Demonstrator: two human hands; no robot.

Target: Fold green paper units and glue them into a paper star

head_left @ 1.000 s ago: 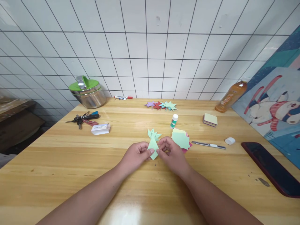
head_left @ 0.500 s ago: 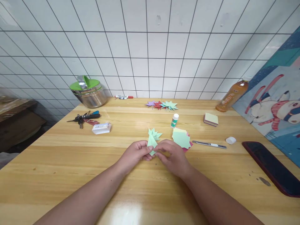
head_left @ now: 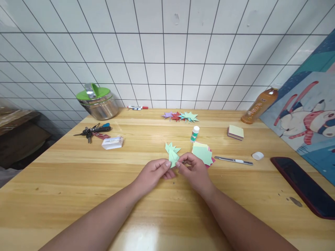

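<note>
A folded piece of light green paper [head_left: 173,157] is pinched between my two hands above the table. My left hand [head_left: 157,170] grips its lower left edge, thumb on top and fingers beneath. On the opposite side, my right hand [head_left: 192,171] has thumb and forefinger closed on the right corner. Just behind lie light green folded paper points [head_left: 170,147], partly covered by the held piece. To the right of them rests a loose pile of coloured paper sheets [head_left: 202,155], green on top. A glue stick [head_left: 194,134] stands upright behind that pile.
Paper stars [head_left: 188,116] lie near the tiled wall. On the right are a utility knife [head_left: 234,160], a white cap [head_left: 258,156], a phone [head_left: 303,186], a paper stack [head_left: 235,132] and a bottle [head_left: 259,106]. Keys [head_left: 94,130], a small box [head_left: 112,143] and a steel pot [head_left: 99,104] sit left.
The held green paper has turned and shifted slightly right and away from me. My right thumb and forefinger have moved up onto its right corner.
</note>
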